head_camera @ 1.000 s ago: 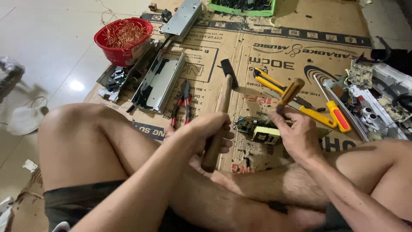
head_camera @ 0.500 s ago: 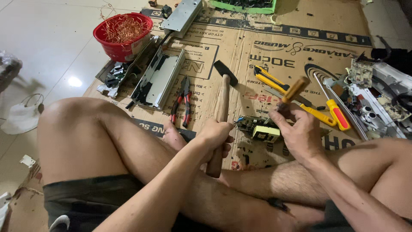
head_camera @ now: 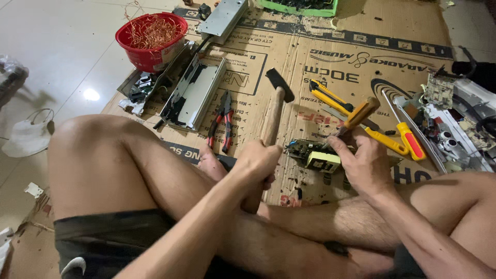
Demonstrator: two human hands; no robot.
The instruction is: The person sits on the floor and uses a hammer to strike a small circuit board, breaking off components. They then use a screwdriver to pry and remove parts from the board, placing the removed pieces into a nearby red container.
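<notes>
Sitting cross-legged on flattened cardboard [head_camera: 320, 46] on the floor, we've got both hands busy over a small circuit board [head_camera: 310, 154] w/ a yellow block part on it, lying on the cardboard just in front of our shins. Left hand [head_camera: 258, 163]: fingers wrapped tight round the lower wooden handle of a hammer [head_camera: 274, 111], fist fully closed, dark metal head up and tilted away from us, above the cardboard. Right hand [head_camera: 364, 165]: fingers curled closed round a tool w/ a wooden-coloured handle [head_camera: 359, 114], looks like a chisel or screwdriver; its tip points down-left toward the board, but we can't tell if it touches. Hands are near each other, board between them. Red-handled pliers [head_camera: 222, 121] lie just left of the hammer, a yellow utility knife [head_camera: 330, 98] and a yellow-red screwdriver [head_camera: 400, 139] just beyond the right hand. Farther off: red bowl of copper wire [head_camera: 152, 36], an opened metal casing [head_camera: 194, 93], misc parts at far right.
</notes>
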